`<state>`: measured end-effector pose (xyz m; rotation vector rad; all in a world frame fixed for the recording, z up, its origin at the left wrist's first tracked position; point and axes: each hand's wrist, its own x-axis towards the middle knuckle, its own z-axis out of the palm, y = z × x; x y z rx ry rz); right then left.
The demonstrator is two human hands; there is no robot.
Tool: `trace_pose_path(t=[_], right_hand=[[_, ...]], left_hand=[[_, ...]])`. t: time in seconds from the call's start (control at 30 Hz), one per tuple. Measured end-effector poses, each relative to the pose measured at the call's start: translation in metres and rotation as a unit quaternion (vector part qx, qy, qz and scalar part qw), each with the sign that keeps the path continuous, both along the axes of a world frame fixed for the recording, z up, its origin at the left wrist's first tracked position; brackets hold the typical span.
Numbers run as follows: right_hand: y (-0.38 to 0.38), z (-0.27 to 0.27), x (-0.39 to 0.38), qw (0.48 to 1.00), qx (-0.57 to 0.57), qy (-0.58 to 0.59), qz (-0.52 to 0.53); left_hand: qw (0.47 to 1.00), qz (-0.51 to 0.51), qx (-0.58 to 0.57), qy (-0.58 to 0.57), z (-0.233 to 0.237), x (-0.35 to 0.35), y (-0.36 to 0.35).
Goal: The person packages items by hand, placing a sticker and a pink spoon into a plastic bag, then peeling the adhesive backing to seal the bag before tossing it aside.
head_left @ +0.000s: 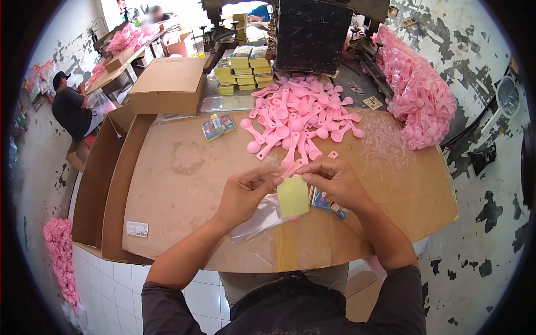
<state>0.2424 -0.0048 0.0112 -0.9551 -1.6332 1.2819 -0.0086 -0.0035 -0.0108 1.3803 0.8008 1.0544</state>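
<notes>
Above the brown cardboard surface (184,167), left hand (245,192) and right hand (335,181) pinch a pale yellow paper card (293,196); pink plastic spoons (301,111) at twelve o'clock

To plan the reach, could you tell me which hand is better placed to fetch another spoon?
Probably the right: the left hand grips the bag, while the right hand, only pinching the card, sits just below the spoons.
</notes>
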Motion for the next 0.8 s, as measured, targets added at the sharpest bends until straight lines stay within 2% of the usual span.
trace_pose_path(t=[0.07, 0.17, 0.37, 0.47, 0.57, 0.67, 0.8], right_hand=[[0.001, -0.002, 0.003, 0.999, -0.033, 0.034, 0.013], [0.004, -0.001, 0.008, 0.997, -0.029, 0.028, 0.061], [0.007, -0.010, 0.015, 0.997, 0.056, 0.003, 0.060], [0.008, -0.008, 0.019, 0.997, 0.037, -0.028, 0.062], [0.000, 0.004, 0.014, 0.998, -0.011, 0.001, 0.068], [0.004, -0.009, 0.012, 0.997, 0.033, 0.002, 0.065], [0.004, -0.012, 0.011, 0.997, 0.025, 0.016, 0.066]], left_hand=[[1.000, 0.005, 0.013, 0.017, 0.002, -0.003, 0.001], [0.993, 0.001, 0.111, 0.048, -0.004, -0.006, 0.005], [0.987, -0.036, 0.137, 0.075, -0.001, -0.013, 0.011], [0.986, -0.031, 0.142, 0.079, -0.005, -0.012, 0.012], [0.994, -0.042, 0.097, 0.030, -0.006, -0.012, 0.011], [0.999, -0.031, 0.035, 0.020, -0.004, -0.009, 0.009], [0.998, -0.022, 0.001, 0.050, -0.002, -0.005, 0.006]])
